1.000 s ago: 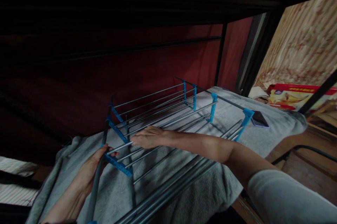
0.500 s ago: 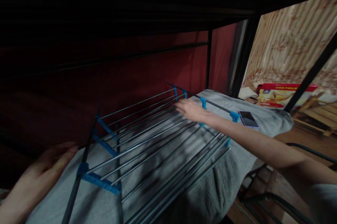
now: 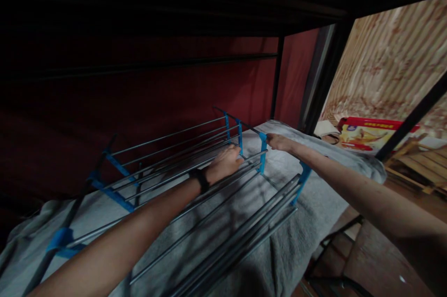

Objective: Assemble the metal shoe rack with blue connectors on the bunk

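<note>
A shoe rack [image 3: 209, 236] of grey metal rods, blue plastic brackets and dark side tubes lies across a grey blanket. My left hand [image 3: 225, 163] reaches over it from the left, fingers bent around a rod close to the far right brackets. A black band [image 3: 199, 179] circles the left wrist. Beyond it, my right hand [image 3: 278, 142] is closed on the rack's dark far side tube, just beside a blue bracket [image 3: 263, 152]. Its fingertips are partly hidden. At the near left, another blue bracket [image 3: 61, 241] is partly covered by my left forearm.
A grey blanket [image 3: 324, 194] spreads beneath the rack. Dark metal frame posts [image 3: 278, 78] and a low dark overhang surround the space, with a red wall [image 3: 195, 87] behind. To the right are a red and yellow box [image 3: 373, 134], a wooden slatted piece [image 3: 422, 162] and a patterned curtain [image 3: 387, 64].
My left hand has come from the far left onto the rods near the far right brackets. My right hand has shifted right, from the rods to the side tube. The phone is now almost wholly covered.
</note>
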Tool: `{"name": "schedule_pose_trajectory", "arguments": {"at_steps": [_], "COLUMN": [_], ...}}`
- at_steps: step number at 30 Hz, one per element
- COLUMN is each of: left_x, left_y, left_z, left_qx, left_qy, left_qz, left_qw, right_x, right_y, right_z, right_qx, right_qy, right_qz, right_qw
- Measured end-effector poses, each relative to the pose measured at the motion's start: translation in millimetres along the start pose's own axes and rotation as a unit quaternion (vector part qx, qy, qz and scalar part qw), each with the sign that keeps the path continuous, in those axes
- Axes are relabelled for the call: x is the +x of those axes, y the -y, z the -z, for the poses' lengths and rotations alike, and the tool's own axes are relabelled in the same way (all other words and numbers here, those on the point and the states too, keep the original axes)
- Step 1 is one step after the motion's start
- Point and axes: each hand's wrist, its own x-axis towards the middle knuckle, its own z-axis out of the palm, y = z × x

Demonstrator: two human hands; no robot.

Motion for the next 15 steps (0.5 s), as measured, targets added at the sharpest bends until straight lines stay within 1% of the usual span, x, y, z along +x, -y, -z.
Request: {"name": "schedule_pose_trajectory", "arguments": {"at_steps": [3,7,11,15], "left_x": [41.0,82.7,106.9,114.4], "left_y": [-21.6,-38.5,-42.3,-36.0], "left_z": [-28.7,-58.3,-73.1,-76.0], "left_qx": [0.015,-0.006,-0.037,-0.059], "left_qy": [0.006,0.000,-0.019,-0.028], "left_qz": [0.015,0.026,0.035,0.045], "left_qw": [1.000,1.000,0.999,0.997], "right_x": [9.7,18.0,20.5,21.3], "right_y": [-9.4,-18.0,-21.7,-21.2], "right_z": [-3.8,-12.3,-14.7,-12.2], "right_qx": [0.062,0.116,0.142,0.143], "right_qy": [0.032,0.049,0.055,0.036], "right_qz": [-0.010,0.003,0.022,0.040], "right_qw": [0.997,0.992,0.988,0.988]}}
